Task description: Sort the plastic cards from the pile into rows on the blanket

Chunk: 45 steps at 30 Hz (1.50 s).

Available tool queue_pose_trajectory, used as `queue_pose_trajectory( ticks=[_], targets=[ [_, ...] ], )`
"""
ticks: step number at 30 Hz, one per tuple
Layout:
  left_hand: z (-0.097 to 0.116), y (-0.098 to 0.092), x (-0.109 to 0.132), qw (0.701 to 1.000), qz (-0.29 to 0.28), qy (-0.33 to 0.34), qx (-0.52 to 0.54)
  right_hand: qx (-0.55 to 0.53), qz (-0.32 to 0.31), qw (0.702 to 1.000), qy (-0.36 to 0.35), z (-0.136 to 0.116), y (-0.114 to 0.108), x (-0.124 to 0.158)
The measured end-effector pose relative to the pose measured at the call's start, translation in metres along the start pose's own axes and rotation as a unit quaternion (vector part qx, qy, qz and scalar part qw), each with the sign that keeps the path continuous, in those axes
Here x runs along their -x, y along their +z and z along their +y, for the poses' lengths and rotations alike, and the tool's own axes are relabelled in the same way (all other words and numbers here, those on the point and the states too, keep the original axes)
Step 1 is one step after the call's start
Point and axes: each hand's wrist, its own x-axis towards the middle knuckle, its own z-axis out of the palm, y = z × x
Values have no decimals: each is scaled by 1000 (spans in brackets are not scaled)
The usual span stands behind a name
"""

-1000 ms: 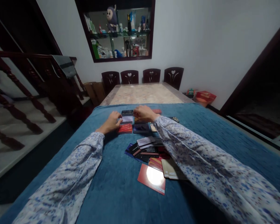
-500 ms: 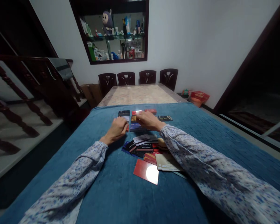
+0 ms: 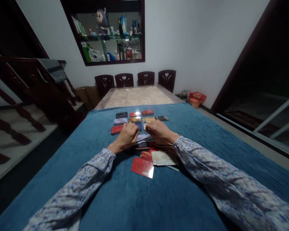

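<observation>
My left hand (image 3: 127,135) is closed, fingers curled, at the left edge of a whitish card (image 3: 144,138) over the loose pile. On the card's right side, my right hand (image 3: 160,131) has its fingers bent together; their tips hide part of a pale card. Below both hands lie black cards (image 3: 142,146), a cream card (image 3: 164,158) and a glossy red card (image 3: 142,166). Beyond them are rows of cards: a black one (image 3: 121,114), a lilac one (image 3: 120,121), a red one (image 3: 117,129), a gold one (image 3: 135,119) and a blue one partly behind my left fingers.
A blue cloth (image 3: 106,192) covers the near part of the stone-topped table (image 3: 139,94). Dark chairs (image 3: 124,80) line its far end. A black card (image 3: 162,118) lies right of the rows. A wooden stair railing (image 3: 14,99) stands at left.
Both hands have drawn back from the card rows to the loose pile, uncovering the lilac and red cards on the left. The whitish card has shifted between my hands. The view has turned slightly right.
</observation>
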Motion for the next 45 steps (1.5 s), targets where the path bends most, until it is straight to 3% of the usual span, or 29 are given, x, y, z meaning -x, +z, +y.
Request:
queue_pose_trajectory(
  ticks=[8, 15, 25, 37, 45],
  targets=[
    [39, 6, -12, 999, -37, 38, 15, 36, -26, 998, 41, 8, -17, 53],
    [68, 18, -27, 995, -64, 70, 29, 50, -7, 997, 65, 20, -30, 98],
    [106, 22, -46, 990, -91, 86, 59, 22, -7, 992, 125, 31, -47, 144],
    [130, 29, -60, 987, -115, 97, 56, 62, -66, 985, 150, 22, -46, 167],
    [137, 36, -73, 984, -133, 102, 66, -12, -88, 981, 175, 20, -47, 165]
  ],
)
